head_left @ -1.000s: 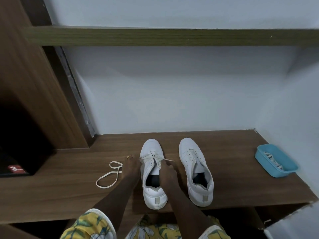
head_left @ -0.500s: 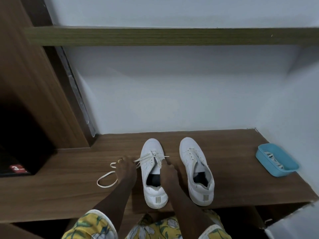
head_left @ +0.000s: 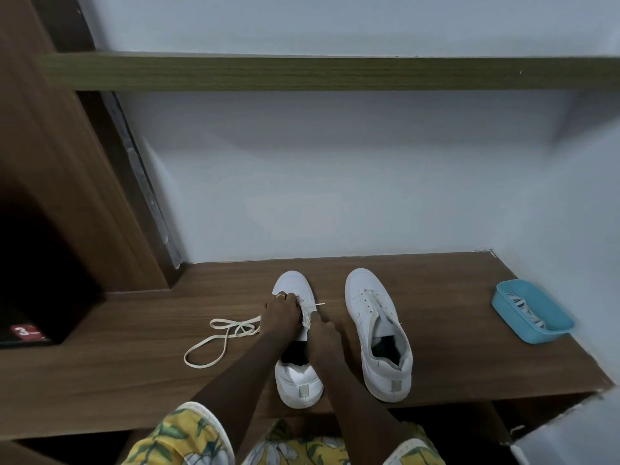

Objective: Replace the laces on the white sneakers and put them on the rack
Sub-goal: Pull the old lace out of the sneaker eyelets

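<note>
Your left hand [head_left: 280, 313] lies over the throat of the left-side sneaker [head_left: 298, 384], its fingers [head_left: 285, 298] curled down and gripping the shoe's lace [head_left: 307, 312] at the eyelets. Your right hand [head_left: 323, 333] sits just behind it at the tongue, its fingers [head_left: 315, 322] bent and pinching the same lace; one short lace tip pokes out to the right between the two hands. This sneaker stands on the wooden surface [head_left: 453, 347], toe pointing at the wall and heel near the front edge. The right-side sneaker [head_left: 379, 330] stands just beside it, apart from it, toe also to the wall, with its lace slack across the eyelets. A loose lace [head_left: 235, 321] lies in loops on the surface to the left and runs up to your left wrist; whether it joins the shoe you cannot tell. Well off to the right, near the side wall, a blue tray [head_left: 503, 297] holds more white laces [head_left: 523, 308]. A shelf [head_left: 302, 73] crosses the wall above.
</note>
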A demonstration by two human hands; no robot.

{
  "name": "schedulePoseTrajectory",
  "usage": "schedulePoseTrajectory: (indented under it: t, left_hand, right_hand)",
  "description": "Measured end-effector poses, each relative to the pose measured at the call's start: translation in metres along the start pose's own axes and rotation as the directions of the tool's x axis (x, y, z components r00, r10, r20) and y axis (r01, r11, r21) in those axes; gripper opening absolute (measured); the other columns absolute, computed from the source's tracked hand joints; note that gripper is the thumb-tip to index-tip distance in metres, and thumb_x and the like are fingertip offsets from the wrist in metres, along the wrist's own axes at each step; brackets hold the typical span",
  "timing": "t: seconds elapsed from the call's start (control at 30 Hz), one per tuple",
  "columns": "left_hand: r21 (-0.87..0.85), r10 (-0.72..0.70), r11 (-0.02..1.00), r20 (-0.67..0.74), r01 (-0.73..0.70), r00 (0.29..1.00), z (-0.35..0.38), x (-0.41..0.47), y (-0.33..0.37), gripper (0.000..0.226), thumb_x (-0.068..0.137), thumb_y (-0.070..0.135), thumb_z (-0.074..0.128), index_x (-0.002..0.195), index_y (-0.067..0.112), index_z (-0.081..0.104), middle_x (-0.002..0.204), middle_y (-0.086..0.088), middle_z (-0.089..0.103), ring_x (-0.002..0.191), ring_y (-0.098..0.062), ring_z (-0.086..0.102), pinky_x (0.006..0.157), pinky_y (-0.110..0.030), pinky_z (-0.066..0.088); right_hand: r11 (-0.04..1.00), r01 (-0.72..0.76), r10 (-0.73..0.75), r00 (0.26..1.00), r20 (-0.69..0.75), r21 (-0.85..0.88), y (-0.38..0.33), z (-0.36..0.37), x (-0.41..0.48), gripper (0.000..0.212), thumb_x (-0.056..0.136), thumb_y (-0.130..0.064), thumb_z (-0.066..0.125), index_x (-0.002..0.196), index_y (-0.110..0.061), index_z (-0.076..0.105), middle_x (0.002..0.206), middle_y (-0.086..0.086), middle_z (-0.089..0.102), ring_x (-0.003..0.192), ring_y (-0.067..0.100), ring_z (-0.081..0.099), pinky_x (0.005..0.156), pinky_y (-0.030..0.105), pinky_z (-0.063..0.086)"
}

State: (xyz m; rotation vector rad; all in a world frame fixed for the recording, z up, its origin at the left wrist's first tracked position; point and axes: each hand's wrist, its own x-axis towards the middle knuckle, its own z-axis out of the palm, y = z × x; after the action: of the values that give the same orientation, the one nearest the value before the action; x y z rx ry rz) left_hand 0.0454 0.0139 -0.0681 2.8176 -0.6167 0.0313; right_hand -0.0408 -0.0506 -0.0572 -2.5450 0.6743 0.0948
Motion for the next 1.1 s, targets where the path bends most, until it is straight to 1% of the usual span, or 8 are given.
schedulePoseTrajectory:
  t: [0.13,0.33,0.57,0.73,0.8,0.83,0.93,1.1]
  left_hand:
    - [0.018,-0.022,1.0,0.035,0.021,0.999,0.0,-0.002,0.004,0.028,0.101,0.018,0.03,0.121,0.009,0.046,0.124,-0.008,0.05,0.117,-0.027,0.048,0.098,-0.034,0.035]
    - [-0.119,-0.125,0.985,0.035,0.128,0.992,0.004,-0.006,-0.014,0.029,0.1,0.01,0.026,0.12,0.003,0.045,0.12,-0.012,0.053,0.109,-0.026,0.052,0.086,-0.032,0.041]
    - [-0.066,-0.233,0.97,0.035,0.235,0.972,-0.002,-0.017,-0.045,0.028,0.098,0.009,0.033,0.118,0.002,0.052,0.117,-0.013,0.055,0.11,-0.027,0.055,0.088,-0.033,0.046]
    - [-0.262,-0.332,0.907,0.04,0.331,0.942,-0.015,-0.029,-0.051,0.022,0.093,0.008,0.044,0.11,0.002,0.056,0.111,-0.013,0.058,0.104,-0.028,0.058,0.085,-0.036,0.048]
    - [-0.281,-0.241,0.92,0.144,0.273,0.96,-0.018,-0.025,-0.048,0.014,0.074,0.011,0.072,0.084,0.003,0.069,0.085,-0.013,0.063,0.075,-0.03,0.063,0.065,-0.034,0.051]
    - [-0.331,-0.194,0.915,0.146,0.233,0.97,-0.017,-0.025,-0.046,0.016,0.072,0.014,0.075,0.084,0.004,0.07,0.084,-0.014,0.063,0.074,-0.03,0.063,0.064,-0.032,0.05]
    - [-0.328,-0.101,0.939,0.028,0.105,0.994,-0.023,-0.035,-0.027,0.03,0.094,0.03,0.05,0.114,0.009,0.06,0.11,-0.01,0.058,0.104,-0.029,0.056,0.083,-0.032,0.043]
    - [-0.273,0.053,0.96,-0.026,-0.058,0.998,-0.017,-0.046,-0.009,0.037,0.088,0.034,0.049,0.109,0.009,0.065,0.108,-0.009,0.064,0.101,-0.024,0.059,0.083,-0.033,0.048]
  right_hand:
    - [1.0,0.006,-0.006,1.0,-0.004,0.005,0.0,0.001,0.001,0.042,0.1,-0.011,0.037,0.142,-0.014,0.032,0.125,0.016,0.054,0.113,0.028,0.057,0.093,0.033,0.047]
    - [1.0,-0.012,0.012,1.0,0.01,0.017,0.0,0.002,0.002,0.042,0.1,-0.012,0.034,0.142,-0.014,0.031,0.126,0.016,0.052,0.115,0.029,0.054,0.095,0.035,0.046]
    - [1.0,-0.009,0.009,1.0,-0.011,0.007,0.004,0.003,0.002,0.043,0.1,-0.009,0.029,0.143,-0.015,0.031,0.127,0.017,0.051,0.115,0.029,0.054,0.093,0.034,0.046]
    - [1.0,-0.016,0.016,1.0,-0.011,-0.001,0.003,0.004,0.003,0.044,0.1,-0.01,0.031,0.144,-0.016,0.03,0.127,0.016,0.051,0.115,0.029,0.055,0.093,0.034,0.047]
    - [1.0,-0.01,0.01,1.0,-0.01,-0.012,0.003,0.004,0.003,0.044,0.1,-0.01,0.03,0.144,-0.016,0.03,0.127,0.016,0.051,0.115,0.028,0.054,0.093,0.034,0.046]
    - [1.0,-0.004,0.004,1.0,-0.012,-0.018,0.004,0.004,0.003,0.044,0.1,-0.01,0.03,0.144,-0.016,0.03,0.127,0.016,0.051,0.116,0.028,0.054,0.093,0.034,0.046]
    - [0.999,0.009,-0.009,1.0,-0.008,-0.032,0.004,0.003,0.002,0.042,0.1,-0.01,0.032,0.143,-0.015,0.031,0.126,0.015,0.053,0.114,0.027,0.056,0.091,0.032,0.047]
    - [0.999,0.023,-0.023,1.0,0.004,-0.04,0.003,0.006,0.006,0.039,0.101,-0.02,0.034,0.139,-0.013,0.033,0.123,0.013,0.057,0.11,0.026,0.059,0.087,0.032,0.049]
